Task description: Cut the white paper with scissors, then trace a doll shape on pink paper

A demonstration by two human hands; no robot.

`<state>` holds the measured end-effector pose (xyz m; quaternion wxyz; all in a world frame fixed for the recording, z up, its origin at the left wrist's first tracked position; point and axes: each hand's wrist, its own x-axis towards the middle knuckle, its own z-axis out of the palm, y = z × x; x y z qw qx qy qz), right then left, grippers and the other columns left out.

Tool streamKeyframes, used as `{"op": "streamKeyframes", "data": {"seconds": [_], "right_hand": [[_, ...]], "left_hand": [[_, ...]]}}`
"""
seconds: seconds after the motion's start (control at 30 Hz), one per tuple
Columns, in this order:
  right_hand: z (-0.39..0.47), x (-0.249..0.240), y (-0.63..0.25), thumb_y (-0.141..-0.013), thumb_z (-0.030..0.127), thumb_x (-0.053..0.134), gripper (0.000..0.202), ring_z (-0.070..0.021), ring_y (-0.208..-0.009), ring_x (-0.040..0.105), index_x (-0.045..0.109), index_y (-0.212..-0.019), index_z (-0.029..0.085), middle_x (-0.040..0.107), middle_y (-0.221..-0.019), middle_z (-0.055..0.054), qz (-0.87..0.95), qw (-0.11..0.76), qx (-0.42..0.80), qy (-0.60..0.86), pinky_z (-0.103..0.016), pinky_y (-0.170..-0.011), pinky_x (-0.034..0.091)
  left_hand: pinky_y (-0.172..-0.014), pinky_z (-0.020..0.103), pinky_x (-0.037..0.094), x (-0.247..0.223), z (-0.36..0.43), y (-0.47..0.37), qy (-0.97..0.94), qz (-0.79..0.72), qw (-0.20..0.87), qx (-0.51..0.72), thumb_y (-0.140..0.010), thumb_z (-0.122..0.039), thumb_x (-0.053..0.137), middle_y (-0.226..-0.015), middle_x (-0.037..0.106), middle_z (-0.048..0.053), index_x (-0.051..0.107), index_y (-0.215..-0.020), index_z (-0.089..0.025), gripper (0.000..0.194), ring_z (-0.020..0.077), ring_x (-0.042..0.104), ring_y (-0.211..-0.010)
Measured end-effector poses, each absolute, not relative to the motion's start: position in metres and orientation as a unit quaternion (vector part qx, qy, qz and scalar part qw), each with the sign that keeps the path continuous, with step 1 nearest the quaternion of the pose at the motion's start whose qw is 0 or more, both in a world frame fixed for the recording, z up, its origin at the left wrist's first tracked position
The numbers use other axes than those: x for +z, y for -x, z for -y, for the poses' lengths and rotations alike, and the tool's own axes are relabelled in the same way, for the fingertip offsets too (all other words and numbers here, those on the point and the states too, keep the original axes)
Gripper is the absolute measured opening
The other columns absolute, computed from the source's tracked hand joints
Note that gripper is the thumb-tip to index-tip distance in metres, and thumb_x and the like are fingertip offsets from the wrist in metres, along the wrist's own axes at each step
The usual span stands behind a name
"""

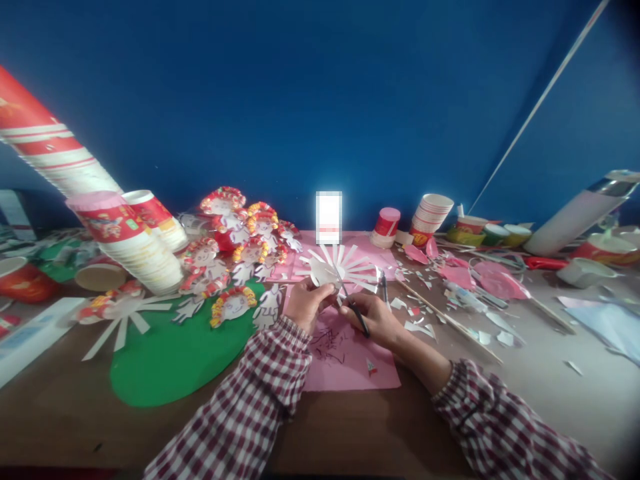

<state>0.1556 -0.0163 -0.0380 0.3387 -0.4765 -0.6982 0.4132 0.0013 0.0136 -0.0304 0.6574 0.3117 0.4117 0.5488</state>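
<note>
A white paper cup cut into spread strips [357, 261] is pinched at its near left side by my left hand [306, 303]. My right hand [373, 320] is closed round the dark handles of a pair of scissors [360, 319], whose blades point up and left against the cup's middle. Both hands are close together over a pink sheet [360, 370] with dark scribbled lines on it. A small dark pen-like object [384, 287] stands out just beyond my right hand.
Paper figures with red and yellow curls [234, 307] lie on and behind a green sheet [175, 367] at left. Stacked cups [143, 257] lean behind them. Paper scraps, pink pieces [500, 280], wooden sticks [450, 320] and more cups [433, 213] lie right.
</note>
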Motion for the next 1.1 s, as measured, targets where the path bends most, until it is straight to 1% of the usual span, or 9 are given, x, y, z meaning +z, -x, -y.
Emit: {"op": "streamKeyframes", "data": {"seconds": [0.27,0.5,0.73,0.87,1.1], "right_hand": [[0.015,-0.041,-0.156,-0.078,0.047,0.058,0.032,-0.0089,-0.054,0.036,0.058,-0.074,0.015,0.043,-0.059,0.004,0.695,0.336,0.417,0.48,-0.02,-0.048,0.028],[0.015,-0.042,-0.156,-0.078,0.045,0.059,0.03,-0.0087,-0.053,0.034,0.058,-0.074,0.015,0.039,-0.057,0.004,0.697,0.326,0.415,0.485,-0.02,-0.048,0.026],[0.017,-0.038,-0.155,-0.078,0.046,0.059,0.031,-0.009,-0.055,0.037,0.059,-0.078,0.015,0.044,-0.06,0.003,0.688,0.333,0.442,0.469,-0.02,-0.049,0.029],[0.017,-0.038,-0.155,-0.078,0.045,0.06,0.031,-0.0088,-0.055,0.036,0.059,-0.077,0.014,0.043,-0.06,0.004,0.689,0.33,0.442,0.469,-0.021,-0.049,0.028],[0.015,-0.039,-0.157,-0.078,0.045,0.06,0.031,-0.0087,-0.056,0.037,0.058,-0.075,0.014,0.043,-0.061,0.004,0.698,0.329,0.432,0.466,-0.02,-0.05,0.029]], "left_hand": [[-0.062,0.027,0.053,-0.028,-0.014,0.0,-0.311,-0.421,0.657,0.543,-0.053,-0.014,0.075,-0.068,0.066,0.004,0.065,-0.073,-0.011,0.023,0.0138,0.062,-0.064],[-0.062,0.026,0.053,-0.032,-0.017,0.003,-0.329,-0.418,0.647,0.547,-0.056,-0.016,0.073,-0.072,0.067,0.005,0.066,-0.076,-0.011,0.022,0.0138,0.063,-0.065],[-0.062,0.027,0.054,-0.031,-0.017,0.003,-0.333,-0.417,0.648,0.543,-0.056,-0.015,0.074,-0.072,0.066,0.005,0.065,-0.076,-0.011,0.022,0.0138,0.062,-0.065],[-0.061,0.026,0.054,-0.027,-0.015,0.003,-0.332,-0.419,0.652,0.538,-0.055,-0.014,0.074,-0.073,0.067,0.005,0.065,-0.076,-0.011,0.023,0.0139,0.063,-0.065],[-0.054,0.025,0.054,-0.019,-0.012,0.004,-0.324,-0.44,0.663,0.512,-0.055,-0.016,0.073,-0.066,0.066,0.004,0.063,-0.074,-0.013,0.021,0.0155,0.063,-0.061]]}}
